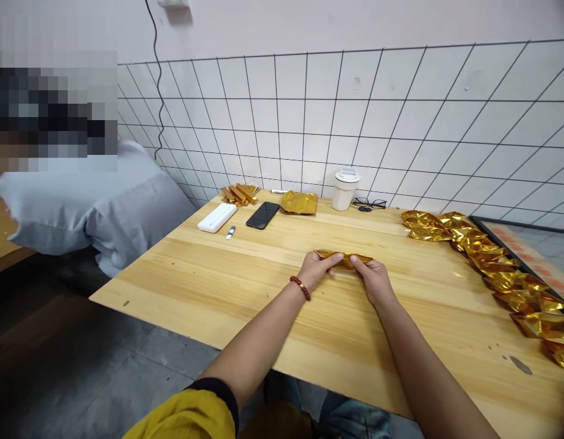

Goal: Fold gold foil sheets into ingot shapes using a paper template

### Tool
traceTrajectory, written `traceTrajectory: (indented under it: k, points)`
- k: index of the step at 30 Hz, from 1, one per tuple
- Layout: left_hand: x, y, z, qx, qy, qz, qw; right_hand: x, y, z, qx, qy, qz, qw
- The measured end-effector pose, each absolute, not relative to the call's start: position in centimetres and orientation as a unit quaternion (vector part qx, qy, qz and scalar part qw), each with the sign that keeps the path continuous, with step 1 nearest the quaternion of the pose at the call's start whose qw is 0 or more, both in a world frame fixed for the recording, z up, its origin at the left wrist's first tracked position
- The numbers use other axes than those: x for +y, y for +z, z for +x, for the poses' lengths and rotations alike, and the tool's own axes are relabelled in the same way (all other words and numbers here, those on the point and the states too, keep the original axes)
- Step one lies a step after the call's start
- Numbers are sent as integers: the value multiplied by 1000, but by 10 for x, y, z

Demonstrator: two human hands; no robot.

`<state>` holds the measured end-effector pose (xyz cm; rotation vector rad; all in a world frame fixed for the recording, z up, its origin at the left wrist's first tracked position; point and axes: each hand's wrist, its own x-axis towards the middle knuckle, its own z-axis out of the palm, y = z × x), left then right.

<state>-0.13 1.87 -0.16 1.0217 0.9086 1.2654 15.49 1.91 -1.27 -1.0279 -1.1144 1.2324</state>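
Observation:
Both my hands pinch one piece of folded gold foil paper (pixel 344 263) just above the wooden table (pixel 208 274). My left hand (pixel 317 268), with a dark red bead bracelet (pixel 300 288) at its wrist, grips the left part, thumb on top. On the right part my right hand (pixel 372 277) has its thumb pressed close to the other one. The foil's two ends stick out past the hands; fingers beneath it are mostly hidden. Along the right side runs a row of shaped gold foil pieces (pixel 485 256). A flat stack of gold foil (pixel 299 203) lies at the back.
Near the back stand a white lidded cup (pixel 345 190) and glasses (pixel 371 203). A black phone (pixel 263 215), a white power bank (pixel 217 217), a small blue-and-white tube (pixel 230 232) and gold strips (pixel 239 194) lie back left. A dark-framed board (pixel 528 256) is at right; a person (pixel 94 201) leans at left.

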Motion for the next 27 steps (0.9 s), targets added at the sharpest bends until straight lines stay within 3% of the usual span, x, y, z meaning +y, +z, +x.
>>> traceTrajectory:
  k: [27]
  points:
    - [20,-5,-5,399,549,428,597,26,-26,164,-437,520,-414,606]
